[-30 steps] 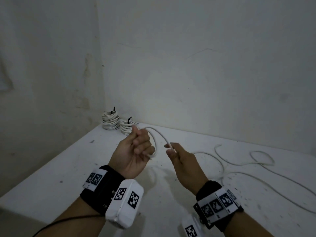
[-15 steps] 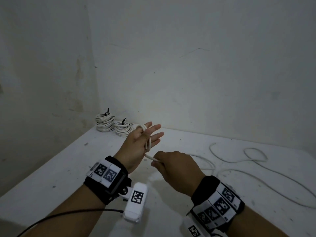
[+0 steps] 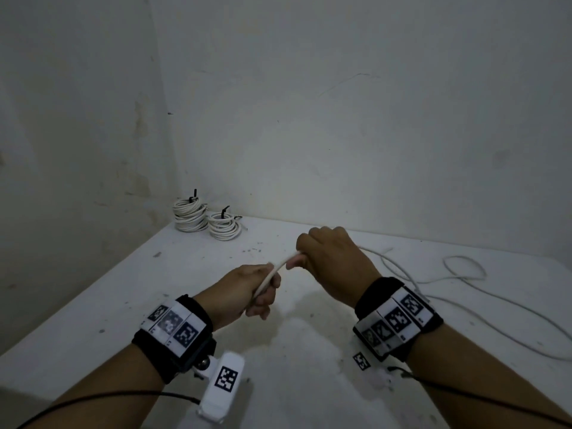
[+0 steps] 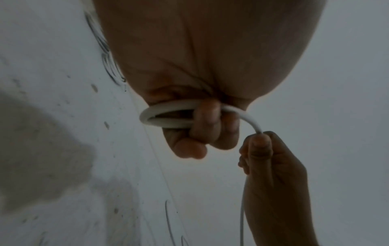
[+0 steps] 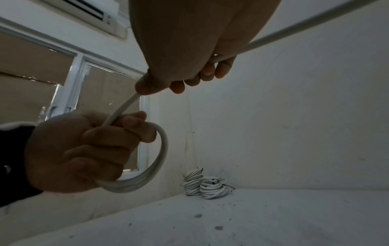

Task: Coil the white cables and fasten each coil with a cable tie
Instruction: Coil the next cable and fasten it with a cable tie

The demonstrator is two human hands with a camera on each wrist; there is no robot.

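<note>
My left hand [image 3: 260,292] is curled round a small coil of white cable [image 5: 155,159], a couple of loops held in the fist [image 4: 202,133]. From it a short stretch of cable [image 3: 278,269] runs up to my right hand [image 3: 312,255], which pinches it between thumb and fingers [image 5: 160,83]. Past the right hand the loose cable [image 3: 464,274] trails in loops over the white table [image 3: 123,305] to the right. Two finished coils [image 3: 204,221] with black cable ties stand in the far left corner.
White walls close the table at the back and left. A window [image 5: 63,83] and an air-conditioning unit show in the right wrist view. Black sensor cords run along both forearms [image 3: 93,400].
My left hand has dropped lower and closed from spread fingers into a fist round the loops. My right hand has risen up and away, drawing the cable taut between the hands.
</note>
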